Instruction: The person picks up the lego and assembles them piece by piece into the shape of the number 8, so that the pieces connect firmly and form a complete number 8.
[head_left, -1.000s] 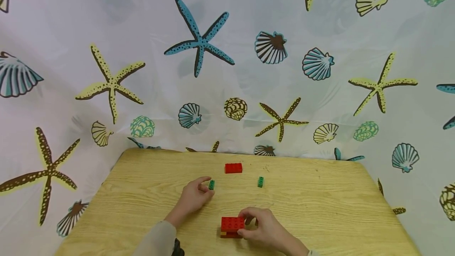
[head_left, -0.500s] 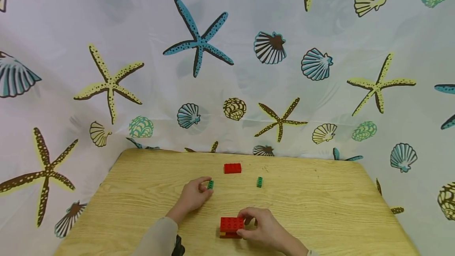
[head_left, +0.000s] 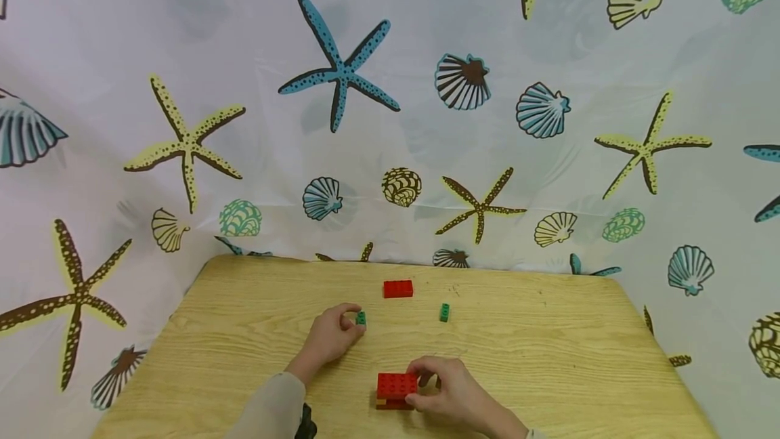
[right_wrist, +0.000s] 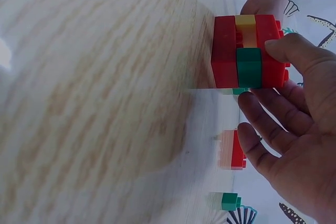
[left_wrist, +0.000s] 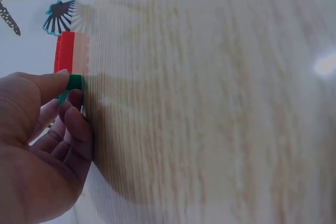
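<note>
My left hand [head_left: 332,336] pinches a small green toy brick [head_left: 361,319] between thumb and finger, low over the wooden table. In the left wrist view that green brick [left_wrist: 75,82] is partly covered by the fingertips. Nearer me, my right hand [head_left: 449,393] grips the right end of a stack of toy bricks [head_left: 396,385]. As the right wrist view shows, the stack has one red brick [right_wrist: 224,51] below and another red brick [right_wrist: 270,72] on top. Between these two sit a green brick [right_wrist: 249,67] and a yellow brick [right_wrist: 245,23], with a gap showing.
A loose red brick [head_left: 398,288] lies farther back on the wooden table [head_left: 548,337]. Another small green brick [head_left: 445,312] stands to its right and nearer me. A white cloth [head_left: 378,148] printed with starfish and shells hangs behind the table and along both sides.
The green brick at my left fingertips has shifted very slightly toward me. My right hand keeps its grip on the stack, and the loose bricks stay where they were.
</note>
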Demonstrator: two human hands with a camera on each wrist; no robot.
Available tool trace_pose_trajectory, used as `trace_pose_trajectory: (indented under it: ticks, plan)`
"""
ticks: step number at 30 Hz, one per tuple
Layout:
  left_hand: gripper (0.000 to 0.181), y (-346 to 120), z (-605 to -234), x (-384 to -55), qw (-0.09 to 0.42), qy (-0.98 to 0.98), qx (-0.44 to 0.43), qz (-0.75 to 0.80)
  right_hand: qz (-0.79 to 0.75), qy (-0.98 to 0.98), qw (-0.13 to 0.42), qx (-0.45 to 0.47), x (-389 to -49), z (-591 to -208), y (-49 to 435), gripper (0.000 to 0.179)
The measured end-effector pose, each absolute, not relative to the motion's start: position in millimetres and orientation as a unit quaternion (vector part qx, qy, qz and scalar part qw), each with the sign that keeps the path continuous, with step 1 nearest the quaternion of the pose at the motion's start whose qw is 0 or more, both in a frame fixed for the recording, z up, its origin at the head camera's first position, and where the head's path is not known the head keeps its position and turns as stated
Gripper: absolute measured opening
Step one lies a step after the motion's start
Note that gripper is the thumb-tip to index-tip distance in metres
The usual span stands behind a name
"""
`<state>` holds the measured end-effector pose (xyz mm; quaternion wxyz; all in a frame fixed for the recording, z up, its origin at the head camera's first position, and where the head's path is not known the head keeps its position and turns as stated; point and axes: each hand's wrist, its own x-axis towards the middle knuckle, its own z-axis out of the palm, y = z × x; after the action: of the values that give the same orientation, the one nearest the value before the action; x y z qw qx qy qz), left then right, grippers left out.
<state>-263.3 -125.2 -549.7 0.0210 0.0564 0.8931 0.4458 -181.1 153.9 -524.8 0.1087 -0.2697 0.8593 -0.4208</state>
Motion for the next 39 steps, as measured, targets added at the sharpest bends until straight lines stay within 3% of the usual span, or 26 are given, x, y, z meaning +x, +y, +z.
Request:
trace_pose_trajectory:
  ticks: [25,39]
  plan:
    - [0.034,-128.3,-526.7,-244.2,0.029,0.858,0.099,0.502,-0.408,0.869,0.073,-0.271,-201.6,-520.3,148.7,0.023]
    - [0.033,-130.7,-511.2,-221.5,0.045,0.850,0.144,0.504,-0.410,0.868,0.082,-0.268,-203.9,-520.1,145.2,0.025]
